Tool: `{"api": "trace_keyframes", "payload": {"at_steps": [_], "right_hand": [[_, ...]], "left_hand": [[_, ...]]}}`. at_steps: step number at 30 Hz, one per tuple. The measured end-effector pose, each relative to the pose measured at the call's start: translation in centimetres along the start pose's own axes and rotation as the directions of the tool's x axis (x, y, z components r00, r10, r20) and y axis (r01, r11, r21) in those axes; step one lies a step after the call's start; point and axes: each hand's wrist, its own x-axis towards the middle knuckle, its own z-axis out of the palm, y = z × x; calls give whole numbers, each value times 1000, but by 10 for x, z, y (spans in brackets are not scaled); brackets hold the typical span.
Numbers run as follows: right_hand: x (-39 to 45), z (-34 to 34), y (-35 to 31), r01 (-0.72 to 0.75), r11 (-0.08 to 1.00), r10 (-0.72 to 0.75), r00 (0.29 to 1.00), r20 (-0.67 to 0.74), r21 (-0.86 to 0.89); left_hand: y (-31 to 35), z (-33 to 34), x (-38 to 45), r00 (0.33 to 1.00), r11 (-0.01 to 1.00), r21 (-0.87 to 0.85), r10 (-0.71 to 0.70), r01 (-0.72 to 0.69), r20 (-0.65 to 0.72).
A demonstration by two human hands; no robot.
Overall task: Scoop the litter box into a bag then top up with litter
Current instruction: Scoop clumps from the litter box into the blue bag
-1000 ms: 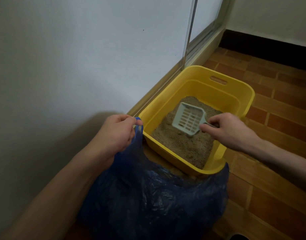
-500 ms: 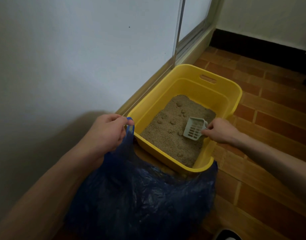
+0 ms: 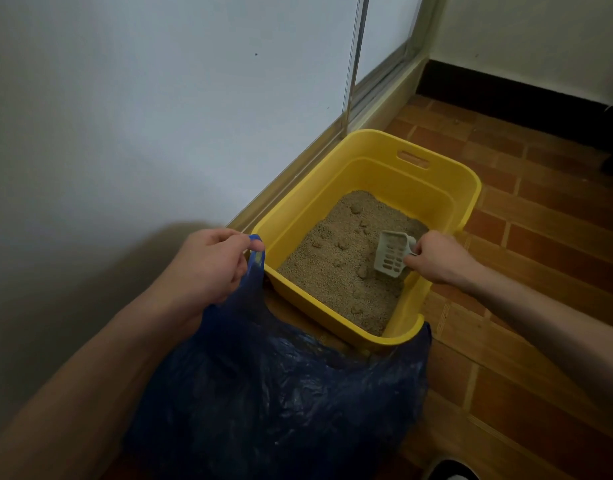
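Inside the litter box (image 3: 363, 161), right hand (image 3: 436, 256) hides scoop (image 3: 392, 252) handle; left hand (image 3: 208, 265) clutches bag (image 3: 280, 393).

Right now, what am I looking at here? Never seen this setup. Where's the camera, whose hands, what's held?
There is no machine here: a person is working with bare hands. The single view comes from a wide-angle camera worn on the head, looking forward and down, so both forearms reach in from the bottom.

The left hand pinches the rim of a dark blue plastic bag, holding it up beside the box. The right hand grips the handle of a pale slotted scoop, whose blade is down in the litter.

On the brick-patterned floor sits a yellow litter box, against the wall and a sliding door frame. It holds sandy litter with several clumps showing on top. Whether the bag holds anything cannot be seen.
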Motion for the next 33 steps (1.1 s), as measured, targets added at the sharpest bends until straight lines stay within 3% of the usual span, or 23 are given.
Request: {"api": "trace_keyframes", "payload": {"at_steps": [8,14,19,33], "right_hand": [[6,20,2,39,998,-41,998,37,52],[4,22,3,-198,890,104,965,241,411],[0,25,-1,-298,775,112,932,344,557],[-13,42,-3,-162,665,8,978,210,729]], "left_hand": [[0,0,-1,1000,1000,12,5,-5,4],[1,1,-2,1000,1000,5,3,-3,5],[2,3,-2,1000,1000,10,-2,2,2],[0,3,2,1000,1000,5,-16,16,12]]}}
